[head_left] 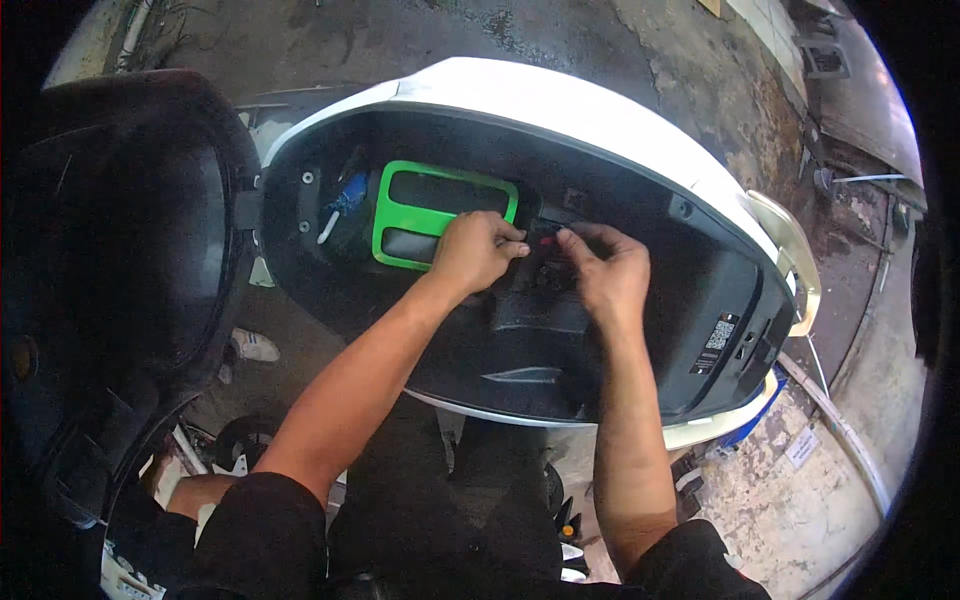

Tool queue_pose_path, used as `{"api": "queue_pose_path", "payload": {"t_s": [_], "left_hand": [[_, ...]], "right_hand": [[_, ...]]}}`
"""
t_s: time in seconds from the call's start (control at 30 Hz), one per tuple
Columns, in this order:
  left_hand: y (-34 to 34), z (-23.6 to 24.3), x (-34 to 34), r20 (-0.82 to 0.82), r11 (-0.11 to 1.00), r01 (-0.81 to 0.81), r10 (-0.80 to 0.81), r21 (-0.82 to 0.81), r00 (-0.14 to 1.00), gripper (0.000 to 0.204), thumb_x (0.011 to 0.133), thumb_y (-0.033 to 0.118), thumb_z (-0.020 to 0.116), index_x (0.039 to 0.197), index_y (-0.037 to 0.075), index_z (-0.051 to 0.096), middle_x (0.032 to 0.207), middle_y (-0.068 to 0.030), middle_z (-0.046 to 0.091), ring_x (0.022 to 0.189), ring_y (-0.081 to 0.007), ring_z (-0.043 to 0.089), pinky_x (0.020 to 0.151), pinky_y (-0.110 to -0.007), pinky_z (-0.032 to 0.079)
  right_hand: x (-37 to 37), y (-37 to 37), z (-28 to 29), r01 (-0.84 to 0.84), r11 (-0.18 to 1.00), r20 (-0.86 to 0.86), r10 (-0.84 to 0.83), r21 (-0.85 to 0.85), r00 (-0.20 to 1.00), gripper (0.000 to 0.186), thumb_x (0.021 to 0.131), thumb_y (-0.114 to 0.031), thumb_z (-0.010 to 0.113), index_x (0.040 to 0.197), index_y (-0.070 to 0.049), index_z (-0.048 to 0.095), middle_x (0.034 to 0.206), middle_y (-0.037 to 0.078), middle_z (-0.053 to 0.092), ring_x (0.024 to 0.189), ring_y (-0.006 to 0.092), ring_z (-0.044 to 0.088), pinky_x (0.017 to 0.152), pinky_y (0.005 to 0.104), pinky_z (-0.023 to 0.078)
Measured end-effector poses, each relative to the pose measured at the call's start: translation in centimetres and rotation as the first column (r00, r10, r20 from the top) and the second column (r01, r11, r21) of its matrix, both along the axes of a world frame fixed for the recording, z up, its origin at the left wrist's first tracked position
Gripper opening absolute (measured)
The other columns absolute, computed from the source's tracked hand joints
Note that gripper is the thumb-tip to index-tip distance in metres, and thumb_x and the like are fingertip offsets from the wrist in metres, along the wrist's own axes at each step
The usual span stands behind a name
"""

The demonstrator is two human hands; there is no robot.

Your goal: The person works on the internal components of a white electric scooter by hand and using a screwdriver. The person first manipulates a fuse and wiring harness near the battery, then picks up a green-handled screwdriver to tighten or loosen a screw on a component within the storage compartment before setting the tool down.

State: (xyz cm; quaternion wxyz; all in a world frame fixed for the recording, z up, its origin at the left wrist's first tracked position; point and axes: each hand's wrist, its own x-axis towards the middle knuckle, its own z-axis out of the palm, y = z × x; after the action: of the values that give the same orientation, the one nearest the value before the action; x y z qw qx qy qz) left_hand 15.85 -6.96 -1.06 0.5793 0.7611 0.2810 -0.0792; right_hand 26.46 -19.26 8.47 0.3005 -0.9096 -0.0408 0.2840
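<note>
Both my hands reach down into the black storage compartment (640, 370) of a white scooter. My left hand (472, 252) is over the right edge of a bright green frame (395, 215) with two openings, its thumb and fingers pinched together. Whatever the pinch holds is too small to make out. Just to its right, my right hand (612, 270) pinches beside a small red piece (547, 241). Its thumb and index finger seem to meet at a thin dark part there, which I cannot name. The fingertips of the two hands are a short gap apart.
The raised black seat (120, 230) is hinged at the left. A blue item with a white stick-like end (345, 200) lies left of the green frame. The white body rim (560, 95) curves around the far side. A shoe (255, 345) shows on the floor at left.
</note>
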Motion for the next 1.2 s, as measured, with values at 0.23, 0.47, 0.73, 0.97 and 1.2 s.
{"api": "queue_pose_path", "payload": {"t_s": [0.23,0.47,0.73,0.97,1.2], "left_hand": [[0.2,-0.2,-0.1,0.046,0.998,0.046,-0.048,0.038,0.998,0.026,0.076,0.021,0.081,0.093,0.002,0.076,0.079,-0.0137,0.067,0.07,-0.0279,0.065,0.065,-0.038,0.05],[0.4,-0.2,0.0,0.02,0.999,0.043,-0.043,0.005,0.999,0.024,0.077,0.019,0.081,0.093,0.002,0.076,0.081,-0.0139,0.067,0.071,-0.028,0.066,0.066,-0.037,0.05],[0.3,0.1,0.0,0.046,1.0,0.029,-0.029,0.01,0.999,0.024,0.077,0.018,0.08,0.094,0.002,0.076,0.082,-0.0141,0.068,0.071,-0.027,0.067,0.066,-0.037,0.05],[0.3,0.2,0.1,0.044,1.0,0.016,-0.014,-0.025,0.999,0.024,0.077,0.017,0.08,0.094,0.001,0.076,0.081,-0.0143,0.068,0.07,-0.0263,0.066,0.066,-0.037,0.05],[0.4,0.4,0.2,0.017,1.0,0.017,-0.017,-0.005,1.0,0.024,0.076,0.018,0.08,0.093,0.001,0.075,0.081,-0.0144,0.067,0.069,-0.0285,0.065,0.066,-0.038,0.05]], "right_hand": [[-0.9,0.2,-3.7,-0.082,0.996,0.09,0.085,-0.029,0.992,0.025,0.079,-0.018,0.079,0.091,0.002,0.075,0.083,0.022,0.072,0.076,0.0301,0.072,0.072,0.0372,0.054],[-0.7,0.8,-4.2,-0.092,0.994,-0.006,0.092,-0.062,0.996,0.03,0.08,-0.025,0.08,0.092,0.002,0.075,0.088,0.02,0.073,0.081,0.0289,0.072,0.074,0.0354,0.054],[-1.2,1.5,-3.7,-0.038,0.996,0.064,0.043,-0.083,0.997,0.027,0.081,-0.02,0.078,0.089,0.005,0.074,0.082,0.021,0.072,0.075,0.0276,0.072,0.072,0.0365,0.053],[-1.1,0.9,-4.3,0.061,0.996,0.013,-0.06,-0.062,0.998,0.027,0.08,-0.02,0.077,0.089,0.005,0.074,0.079,0.024,0.071,0.075,0.0325,0.072,0.073,0.0372,0.054],[-1.9,0.6,-4.9,-0.188,0.973,0.275,0.219,-0.135,0.936,0.026,0.082,-0.021,0.072,0.092,0.003,0.073,0.089,0.025,0.068,0.085,0.0407,0.067,0.079,0.0439,0.053]]}}
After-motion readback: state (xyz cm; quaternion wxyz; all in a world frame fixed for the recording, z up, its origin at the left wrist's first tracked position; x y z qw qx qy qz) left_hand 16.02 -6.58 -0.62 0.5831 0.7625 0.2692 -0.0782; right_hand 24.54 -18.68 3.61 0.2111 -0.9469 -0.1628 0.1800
